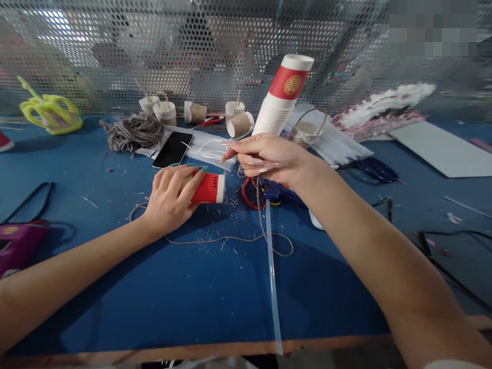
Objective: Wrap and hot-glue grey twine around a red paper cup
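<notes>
A red paper cup (207, 188) with a white rim lies tipped on its side, its rim facing right. Around its body the fingers of my left hand (169, 197) are wrapped. To the right, my right hand (269, 158) pinches a thin grey-brown cord (226, 238) just above the cup's rim. A short stretch of cord runs from the fingertips down to the rim, while the rest drops below the hand and loops over the blue tabletop. Partly hidden under my right hand are a blue glue gun (282, 193) with a long glue stick (272, 271), and a red scissor handle (249, 195).
Behind my right hand leans a tall stack of paper cups (282, 92). A grey yarn bundle (134, 132), a phone (172, 149) and several small cord-wrapped cups (164, 111) sit farther back. A perforated metal screen (230, 46) borders the table. At left lies a purple device (23, 246).
</notes>
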`<move>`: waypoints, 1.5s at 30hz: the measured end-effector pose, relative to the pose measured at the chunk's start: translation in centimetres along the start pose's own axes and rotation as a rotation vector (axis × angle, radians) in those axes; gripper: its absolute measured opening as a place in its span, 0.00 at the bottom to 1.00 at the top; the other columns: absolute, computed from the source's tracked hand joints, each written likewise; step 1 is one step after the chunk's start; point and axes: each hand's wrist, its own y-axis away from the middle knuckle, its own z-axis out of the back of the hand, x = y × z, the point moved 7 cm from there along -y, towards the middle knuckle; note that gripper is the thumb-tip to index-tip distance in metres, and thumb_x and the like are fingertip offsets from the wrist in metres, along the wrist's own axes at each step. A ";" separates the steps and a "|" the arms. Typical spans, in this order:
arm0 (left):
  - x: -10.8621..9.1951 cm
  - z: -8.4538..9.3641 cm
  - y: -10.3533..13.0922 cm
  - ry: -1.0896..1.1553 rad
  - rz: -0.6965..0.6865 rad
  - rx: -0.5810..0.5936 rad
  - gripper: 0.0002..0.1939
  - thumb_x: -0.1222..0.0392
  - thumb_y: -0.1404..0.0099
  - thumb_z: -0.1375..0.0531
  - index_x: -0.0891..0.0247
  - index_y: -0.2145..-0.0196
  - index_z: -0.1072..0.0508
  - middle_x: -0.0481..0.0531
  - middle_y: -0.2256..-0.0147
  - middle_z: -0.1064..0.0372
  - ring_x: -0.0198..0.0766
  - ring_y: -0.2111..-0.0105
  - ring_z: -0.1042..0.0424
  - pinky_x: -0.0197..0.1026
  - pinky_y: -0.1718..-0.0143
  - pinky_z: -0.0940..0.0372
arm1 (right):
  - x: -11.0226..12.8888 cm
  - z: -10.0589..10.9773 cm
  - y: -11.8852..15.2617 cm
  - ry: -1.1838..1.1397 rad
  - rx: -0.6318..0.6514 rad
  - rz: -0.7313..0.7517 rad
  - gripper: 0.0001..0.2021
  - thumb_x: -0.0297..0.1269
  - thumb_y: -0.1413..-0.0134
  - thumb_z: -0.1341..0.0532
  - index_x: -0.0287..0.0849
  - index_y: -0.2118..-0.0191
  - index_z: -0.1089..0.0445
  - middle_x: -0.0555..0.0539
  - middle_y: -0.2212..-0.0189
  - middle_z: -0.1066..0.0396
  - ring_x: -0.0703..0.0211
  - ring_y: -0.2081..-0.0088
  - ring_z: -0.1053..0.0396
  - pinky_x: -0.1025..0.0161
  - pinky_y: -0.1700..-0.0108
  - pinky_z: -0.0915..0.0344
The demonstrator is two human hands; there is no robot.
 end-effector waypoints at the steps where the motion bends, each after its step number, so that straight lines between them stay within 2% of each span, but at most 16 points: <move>1: 0.0 0.0 0.0 0.004 0.004 -0.003 0.31 0.64 0.40 0.39 0.63 0.41 0.43 0.61 0.53 0.31 0.49 0.53 0.31 0.50 0.51 0.36 | -0.1 0.1 0.0 -0.013 -0.006 -0.003 0.17 0.27 0.34 0.51 0.31 0.73 0.32 0.61 0.92 0.54 0.77 0.89 0.62 0.74 0.86 0.57; 8: 0.1 0.0 0.0 0.014 0.005 -0.001 0.31 0.64 0.40 0.39 0.62 0.41 0.43 0.60 0.53 0.31 0.49 0.52 0.31 0.51 0.51 0.36 | -0.5 0.3 -0.3 -0.092 0.033 -0.029 0.14 0.26 0.34 0.52 0.27 0.66 0.31 0.61 0.90 0.52 0.78 0.89 0.62 0.77 0.87 0.56; 15: 0.1 0.1 0.0 0.043 0.008 -0.001 0.32 0.64 0.41 0.39 0.61 0.40 0.43 0.61 0.52 0.31 0.50 0.51 0.31 0.52 0.49 0.37 | -0.9 0.0 -0.5 -0.130 0.061 -0.064 0.14 0.26 0.33 0.52 0.26 0.65 0.31 0.60 0.90 0.50 0.78 0.90 0.61 0.78 0.88 0.57; 18: 0.2 0.0 0.0 0.042 0.026 0.002 0.32 0.64 0.40 0.39 0.59 0.40 0.44 0.60 0.52 0.31 0.49 0.51 0.31 0.53 0.49 0.37 | -1.1 0.1 -0.6 -0.160 0.050 -0.093 0.14 0.28 0.33 0.51 0.27 0.65 0.31 0.60 0.89 0.52 0.78 0.90 0.63 0.78 0.88 0.57; 27: 0.2 0.3 0.0 0.035 0.026 -0.014 0.30 0.64 0.40 0.39 0.60 0.42 0.42 0.59 0.53 0.31 0.49 0.52 0.31 0.52 0.51 0.36 | -1.1 0.3 -0.8 -0.175 0.029 -0.093 0.13 0.28 0.34 0.50 0.27 0.64 0.32 0.60 0.89 0.51 0.77 0.89 0.62 0.78 0.88 0.53; 33: 0.2 0.4 0.0 0.039 0.013 -0.028 0.30 0.64 0.41 0.38 0.60 0.42 0.42 0.59 0.53 0.31 0.49 0.52 0.31 0.52 0.51 0.35 | -1.3 0.2 -0.6 -0.197 -0.007 -0.160 0.13 0.28 0.34 0.52 0.28 0.64 0.33 0.61 0.87 0.55 0.77 0.88 0.65 0.79 0.89 0.56; 41: 0.1 0.6 -0.1 0.017 0.014 -0.032 0.31 0.65 0.42 0.38 0.59 0.42 0.42 0.59 0.54 0.30 0.49 0.53 0.30 0.52 0.51 0.35 | -2.0 0.2 -0.5 -0.289 0.002 -0.258 0.13 0.18 0.39 0.55 0.31 0.66 0.34 0.59 0.83 0.55 0.75 0.86 0.67 0.79 0.89 0.55; 45: 0.2 0.6 -0.1 0.032 0.023 -0.042 0.31 0.65 0.42 0.39 0.58 0.42 0.42 0.58 0.54 0.30 0.48 0.53 0.29 0.51 0.50 0.35 | -2.2 0.2 -0.4 -0.310 -0.011 -0.282 0.13 0.18 0.40 0.54 0.32 0.66 0.34 0.59 0.82 0.57 0.75 0.85 0.67 0.79 0.88 0.54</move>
